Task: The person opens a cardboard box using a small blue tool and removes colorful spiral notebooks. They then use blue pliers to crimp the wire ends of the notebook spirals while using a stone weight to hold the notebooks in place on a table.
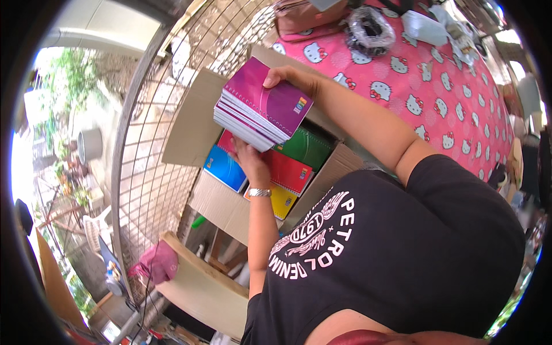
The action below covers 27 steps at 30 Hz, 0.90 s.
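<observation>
A thick stack of purple spiral notebooks is tilted over an open cardboard box. My right hand grips its upper side, thumb lying on the top cover. From below, my left hand, with a silver watch at the wrist, supports the stack; some of its fingers are hidden underneath. Inside the box lie a blue notebook, a red notebook, a green notebook and a yellow notebook, all partly covered. A pinkish-red cover shows beside my left fingers.
Box flaps stick outward. A metal grid fence rises along the left. Beyond the box, a pink patterned cloth carries a plastic-wrapped black bundle and a brown bag. A pink cap hangs at lower left.
</observation>
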Available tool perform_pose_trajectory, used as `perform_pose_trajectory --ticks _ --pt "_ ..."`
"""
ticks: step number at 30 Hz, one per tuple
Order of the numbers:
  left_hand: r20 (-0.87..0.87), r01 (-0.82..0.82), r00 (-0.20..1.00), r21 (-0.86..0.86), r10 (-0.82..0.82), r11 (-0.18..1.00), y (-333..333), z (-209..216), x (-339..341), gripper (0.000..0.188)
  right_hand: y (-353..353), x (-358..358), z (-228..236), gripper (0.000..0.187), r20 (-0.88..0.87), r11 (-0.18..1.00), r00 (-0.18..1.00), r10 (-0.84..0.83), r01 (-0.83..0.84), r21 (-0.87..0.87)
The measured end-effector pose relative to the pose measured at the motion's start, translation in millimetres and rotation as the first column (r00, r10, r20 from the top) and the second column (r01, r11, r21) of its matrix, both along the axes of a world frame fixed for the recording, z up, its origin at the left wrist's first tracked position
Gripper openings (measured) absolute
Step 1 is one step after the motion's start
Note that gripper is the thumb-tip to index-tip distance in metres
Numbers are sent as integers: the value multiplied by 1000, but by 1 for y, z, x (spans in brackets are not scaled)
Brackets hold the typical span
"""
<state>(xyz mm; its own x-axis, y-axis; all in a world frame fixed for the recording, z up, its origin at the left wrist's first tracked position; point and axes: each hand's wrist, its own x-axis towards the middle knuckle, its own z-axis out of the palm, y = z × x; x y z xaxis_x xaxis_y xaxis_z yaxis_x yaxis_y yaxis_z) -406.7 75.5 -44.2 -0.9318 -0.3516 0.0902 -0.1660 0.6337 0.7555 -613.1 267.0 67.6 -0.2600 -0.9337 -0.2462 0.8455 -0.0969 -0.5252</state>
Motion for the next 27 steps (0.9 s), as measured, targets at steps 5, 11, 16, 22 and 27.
perform_pose_trajectory --ticks 5,11,16,22,27 --pt "-109 -68 974 698 200 713 43 115 -19 76 45 68 -9 39 228 888 902 -367 413 -203" --pt "34 90 989 645 -145 759 31 76 -12 95 65 136 -4 31 258 884 860 -440 465 -43" --pt "24 -28 1000 639 17 769 75 102 4 100 87 169 -20 46 410 887 820 -400 459 -52" --pt "65 54 991 620 -119 783 211 179 40 98 204 192 -8 38 279 905 870 -406 425 -9" --pt "278 138 786 792 -552 595 336 139 25 86 341 226 5 53 -101 848 860 -500 510 145"
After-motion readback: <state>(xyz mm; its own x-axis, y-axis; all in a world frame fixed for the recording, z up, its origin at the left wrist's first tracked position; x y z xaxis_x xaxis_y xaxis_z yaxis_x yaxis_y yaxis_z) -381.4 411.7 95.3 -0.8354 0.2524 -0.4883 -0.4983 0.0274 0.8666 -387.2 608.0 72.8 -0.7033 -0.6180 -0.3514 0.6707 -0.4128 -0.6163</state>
